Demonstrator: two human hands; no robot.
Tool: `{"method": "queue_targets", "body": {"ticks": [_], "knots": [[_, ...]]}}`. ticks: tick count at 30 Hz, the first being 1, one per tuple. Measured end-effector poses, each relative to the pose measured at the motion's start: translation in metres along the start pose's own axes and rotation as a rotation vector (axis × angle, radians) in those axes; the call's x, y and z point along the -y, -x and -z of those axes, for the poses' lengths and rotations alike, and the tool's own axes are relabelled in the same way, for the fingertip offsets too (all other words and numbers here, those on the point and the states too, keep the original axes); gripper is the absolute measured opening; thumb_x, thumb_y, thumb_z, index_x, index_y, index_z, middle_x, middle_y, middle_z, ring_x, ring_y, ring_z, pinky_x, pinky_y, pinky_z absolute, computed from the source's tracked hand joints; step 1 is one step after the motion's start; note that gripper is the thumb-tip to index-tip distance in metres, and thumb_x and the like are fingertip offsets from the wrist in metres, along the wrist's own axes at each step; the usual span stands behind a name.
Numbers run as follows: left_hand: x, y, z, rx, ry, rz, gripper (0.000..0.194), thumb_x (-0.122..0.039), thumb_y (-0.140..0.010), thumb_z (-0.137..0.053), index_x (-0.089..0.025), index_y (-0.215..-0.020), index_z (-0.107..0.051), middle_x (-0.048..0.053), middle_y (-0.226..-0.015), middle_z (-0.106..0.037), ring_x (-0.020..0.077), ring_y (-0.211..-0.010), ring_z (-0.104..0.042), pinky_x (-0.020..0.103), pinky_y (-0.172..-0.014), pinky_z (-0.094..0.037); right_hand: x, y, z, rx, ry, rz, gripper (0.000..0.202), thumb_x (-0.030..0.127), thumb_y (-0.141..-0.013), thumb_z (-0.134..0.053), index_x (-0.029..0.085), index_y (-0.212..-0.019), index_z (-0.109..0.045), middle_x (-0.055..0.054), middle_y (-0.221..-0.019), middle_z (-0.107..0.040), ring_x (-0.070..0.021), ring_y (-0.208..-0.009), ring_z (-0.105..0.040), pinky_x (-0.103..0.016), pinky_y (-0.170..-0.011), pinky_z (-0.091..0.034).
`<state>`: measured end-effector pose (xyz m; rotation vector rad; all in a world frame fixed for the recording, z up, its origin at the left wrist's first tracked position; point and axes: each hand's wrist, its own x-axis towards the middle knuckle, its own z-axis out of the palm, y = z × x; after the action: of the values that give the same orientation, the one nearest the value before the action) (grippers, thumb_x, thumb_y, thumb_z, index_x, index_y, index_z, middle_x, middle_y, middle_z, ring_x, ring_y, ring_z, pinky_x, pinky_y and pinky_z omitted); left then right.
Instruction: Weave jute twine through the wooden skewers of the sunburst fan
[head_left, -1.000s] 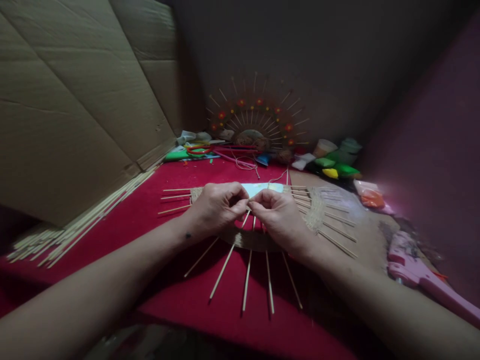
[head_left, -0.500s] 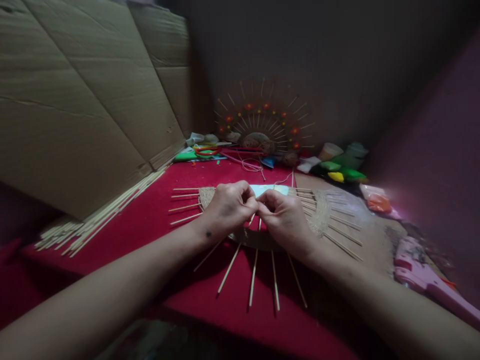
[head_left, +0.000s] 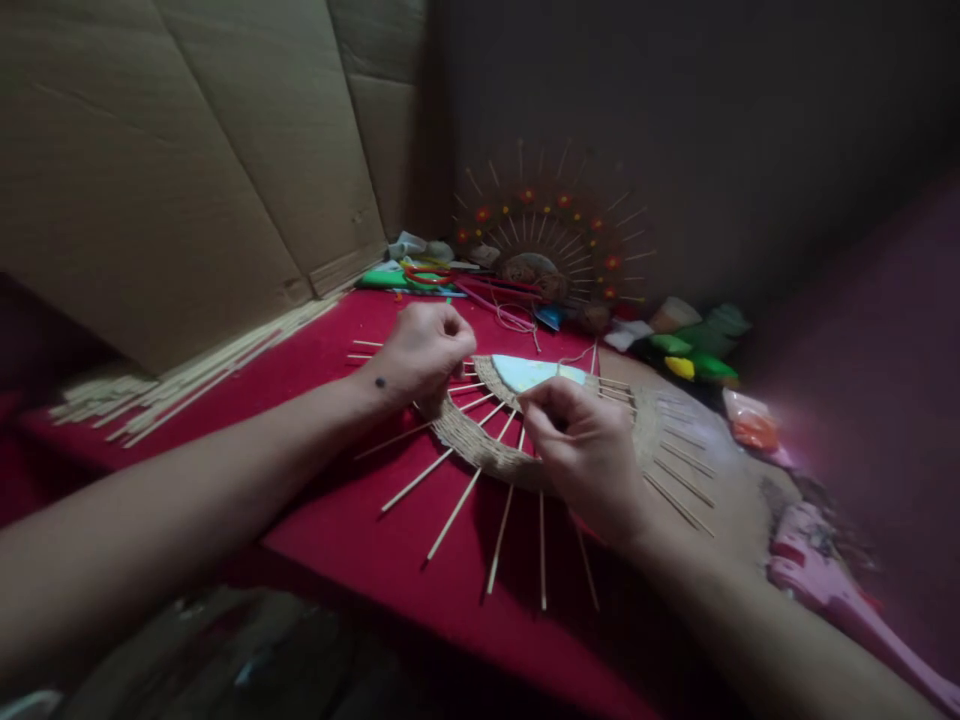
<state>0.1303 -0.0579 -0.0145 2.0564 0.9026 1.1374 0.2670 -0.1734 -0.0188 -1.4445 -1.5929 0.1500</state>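
Note:
A half-round frame of thin sticks lies on the red tabletop, its spokes fanning toward me through a broad band of woven twine point(head_left: 487, 455). At its centre is a pale blue half-disc point(head_left: 529, 372) edged with twine. My left hand point(head_left: 429, 348) is closed in a pinch above the left side of the band. Over the right side, my right hand point(head_left: 581, 445) is pinched too, its fingertips near the half-disc's edge. Whatever lies between the fingers of either hand is too fine to make out. A loose strand of twine point(head_left: 577, 357) trails beside the half-disc.
Loose sticks point(head_left: 217, 365) lie at left beside a tall cardboard sheet point(head_left: 225, 150). A finished sunburst with orange flowers point(head_left: 540, 225) leans at the back. Scissors point(head_left: 429, 275), packets of coloured clay point(head_left: 750, 420) and a pink glue gun point(head_left: 825, 575) line the far and right edges.
My hands, together before over the middle of the frame, have drawn apart. The left moved left and up, the right slightly right and down, uncovering the band and half-disc. The view has shifted slightly.

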Motion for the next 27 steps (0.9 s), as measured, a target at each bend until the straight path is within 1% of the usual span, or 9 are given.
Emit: {"method": "queue_targets", "body": {"ticks": [1, 3, 7, 9, 11, 14, 18, 24, 27], "knots": [[-0.001, -0.002, 0.003, -0.013, 0.091, 0.081, 0.014, -0.014, -0.075, -0.052, -0.018, -0.062, -0.054, -0.004, -0.041, -0.053, 0.0087, -0.032, -0.044, 0.021, -0.036, -0.032, 0.0, -0.001, 0.001, 0.006, -0.041, -0.031, 0.012, 0.017, -0.078, -0.052, 0.019, -0.067, -0.058, 0.002, -0.057, -0.055, -0.0089, -0.052, -0.045, -0.024, -0.054, -0.038], [-0.006, -0.002, 0.008, 0.019, 0.193, 0.091, 0.011, -0.017, -0.078, -0.054, -0.017, -0.068, -0.058, -0.004, -0.042, -0.054, 0.0087, -0.034, -0.046, 0.02, -0.036, -0.034, -0.002, -0.003, 0.001, 0.015, -0.122, -0.095, 0.012, 0.019, -0.078, -0.053, 0.018, -0.067, -0.058, 0.002, -0.059, -0.056, -0.0096, -0.054, -0.047, -0.025, -0.055, -0.039], [-0.016, 0.002, 0.007, 0.172, 0.235, 0.032, 0.007, -0.017, -0.075, -0.06, -0.016, -0.068, -0.059, -0.004, -0.046, -0.055, 0.0084, -0.039, -0.05, 0.019, -0.037, -0.037, -0.005, -0.007, -0.001, -0.005, -0.201, -0.146, 0.01, 0.021, -0.078, -0.055, 0.018, -0.069, -0.059, 0.002, -0.062, -0.057, -0.0102, -0.057, -0.049, -0.025, -0.057, -0.04], [-0.017, 0.006, 0.006, 0.195, 0.257, 0.024, 0.004, -0.013, -0.074, -0.058, -0.016, -0.072, -0.06, -0.003, -0.049, -0.058, 0.0091, -0.041, -0.052, 0.019, -0.038, -0.039, -0.006, -0.006, -0.002, -0.017, -0.199, -0.151, 0.01, 0.022, -0.077, -0.056, 0.018, -0.069, -0.059, 0.002, -0.061, -0.057, -0.0102, -0.057, -0.049, -0.025, -0.057, -0.04], [-0.018, 0.009, 0.006, 0.207, 0.286, 0.0, 0.01, -0.011, -0.073, -0.055, -0.016, -0.079, -0.061, -0.002, -0.053, -0.06, 0.0101, -0.044, -0.055, 0.02, -0.041, -0.042, -0.005, -0.005, -0.002, -0.015, -0.196, -0.159, 0.01, 0.023, -0.077, -0.057, 0.018, -0.069, -0.059, 0.001, -0.062, -0.058, -0.0104, -0.057, -0.049, -0.025, -0.057, -0.041], [-0.019, 0.013, 0.006, 0.254, 0.299, -0.047, 0.014, -0.01, -0.074, -0.052, -0.017, -0.081, -0.062, -0.001, -0.057, -0.063, 0.0111, -0.048, -0.058, 0.021, -0.045, -0.046, -0.004, -0.005, -0.002, -0.003, -0.196, -0.185, 0.01, 0.025, -0.077, -0.058, 0.018, -0.069, -0.059, 0.001, -0.064, -0.059, -0.0106, -0.058, -0.051, -0.025, -0.057, -0.042], [-0.019, 0.013, 0.005, 0.313, 0.27, -0.006, 0.012, -0.014, -0.077, -0.051, -0.017, -0.078, -0.063, -0.002, -0.053, -0.062, 0.0114, -0.046, -0.058, 0.021, -0.044, -0.046, -0.004, -0.005, -0.002, -0.002, -0.235, -0.22, 0.01, 0.025, -0.077, -0.059, 0.018, -0.069, -0.06, 0.0, -0.064, -0.06, -0.0109, -0.058, -0.052, -0.025, -0.057, -0.043], [-0.015, 0.013, 0.002, 0.33, 0.194, -0.05, 0.014, -0.017, -0.082, -0.051, -0.017, -0.083, -0.065, -0.001, -0.052, -0.064, 0.0115, -0.047, -0.061, 0.021, -0.047, -0.048, -0.004, -0.004, -0.001, -0.003, -0.254, -0.213, 0.009, 0.023, -0.077, -0.06, 0.018, -0.069, -0.06, 0.001, -0.063, -0.06, -0.0106, -0.058, -0.052, -0.026, -0.058, -0.043], [-0.015, 0.014, 0.002, 0.325, 0.228, -0.02, 0.013, -0.019, -0.084, -0.051, -0.017, -0.081, -0.064, -0.001, -0.051, -0.063, 0.0113, -0.042, -0.058, 0.021, -0.043, -0.046, -0.003, -0.003, -0.002, -0.012, -0.249, -0.206, 0.01, 0.022, -0.077, -0.06, 0.018, -0.068, -0.06, 0.001, -0.063, -0.06, -0.0105, -0.058, -0.052, -0.026, -0.059, -0.043]]}}
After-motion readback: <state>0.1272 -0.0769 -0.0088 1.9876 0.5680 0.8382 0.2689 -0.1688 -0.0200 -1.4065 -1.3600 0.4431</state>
